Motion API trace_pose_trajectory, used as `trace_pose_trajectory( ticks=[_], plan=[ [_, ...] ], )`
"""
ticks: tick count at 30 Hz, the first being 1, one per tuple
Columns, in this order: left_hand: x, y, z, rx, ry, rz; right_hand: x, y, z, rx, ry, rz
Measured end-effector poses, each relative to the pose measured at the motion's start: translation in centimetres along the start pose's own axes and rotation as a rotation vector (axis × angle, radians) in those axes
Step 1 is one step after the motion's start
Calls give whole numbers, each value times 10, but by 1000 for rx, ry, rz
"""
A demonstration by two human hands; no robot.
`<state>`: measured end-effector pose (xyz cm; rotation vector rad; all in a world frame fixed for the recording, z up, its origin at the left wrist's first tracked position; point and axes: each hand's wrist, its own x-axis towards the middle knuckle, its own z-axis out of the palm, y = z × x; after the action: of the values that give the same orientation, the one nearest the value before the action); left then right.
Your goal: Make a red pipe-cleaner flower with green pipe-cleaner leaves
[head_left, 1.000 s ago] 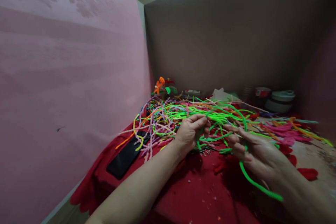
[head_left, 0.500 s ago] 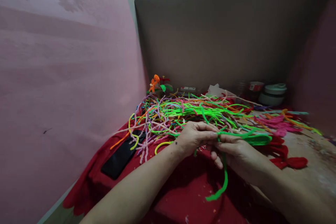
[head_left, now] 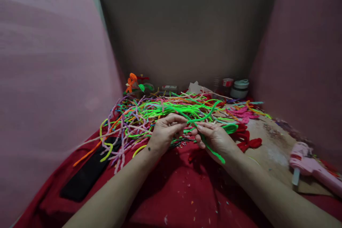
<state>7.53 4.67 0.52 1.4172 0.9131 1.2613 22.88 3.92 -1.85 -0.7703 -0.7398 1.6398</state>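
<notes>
Both my hands are close together above the front edge of a heap of pipe cleaners. My left hand (head_left: 169,128) pinches a green pipe cleaner (head_left: 204,118) between thumb and fingertips. Its fuzzy length runs across to my right hand (head_left: 212,137), which is also closed on it. One end slants up to the right, and another green end (head_left: 217,156) hangs below the right hand. Beyond the right hand sits a green looped shape (head_left: 230,128); whether it joins the held piece I cannot tell. The curled lower fingers of both hands are partly hidden.
The heap of many-coloured pipe cleaners (head_left: 149,112) spreads behind my hands on a red cloth (head_left: 171,192). A black phone (head_left: 82,178) lies at left. Red looped pieces (head_left: 249,143) and a pink glue gun (head_left: 303,160) rest on a board at right. An orange flower (head_left: 131,81) stands behind.
My view has turned right, bringing the glue gun into sight. My hands have drawn slightly apart, and the green pipe cleaner now crosses between them with its hanging end pointing right.
</notes>
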Motion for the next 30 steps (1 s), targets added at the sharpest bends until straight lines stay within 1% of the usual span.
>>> trace_pose_trajectory(
  ticks=[2, 4, 6, 8, 11, 16, 21, 23, 25, 28, 30],
  plan=[
    [-3, 1, 5, 79, 25, 12, 0, 0, 1, 6, -10, -32],
    [-5, 0, 10, 115, 18, -53, -2, 0, 1, 6, -33, -56],
    [-6, -2, 13, 95, 7, -121, -3, 1, 2, -7, -72, -47],
    [-6, -4, 15, 61, 3, -152, -5, 2, 3, -31, -97, -24],
    [-7, -5, 16, 30, -6, -165, -6, 4, 2, -80, -115, -7],
    [-8, 0, 16, 1, -33, -184, -6, 5, 2, -135, -115, -33],
    [-8, 2, 15, 84, -93, -178, -6, 3, 2, -211, -112, -48],
    [-10, 0, 16, 137, -106, -148, -6, 3, 1, -218, -99, -51],
    [-12, -3, 16, 248, -96, -67, -6, 4, 1, -229, -81, -63],
    [-13, -5, 13, 502, -70, 180, -7, 5, 0, -269, -78, -77],
    [-12, -4, 9, 598, -112, 331, -8, 5, 0, -304, -74, -97]
  ],
)
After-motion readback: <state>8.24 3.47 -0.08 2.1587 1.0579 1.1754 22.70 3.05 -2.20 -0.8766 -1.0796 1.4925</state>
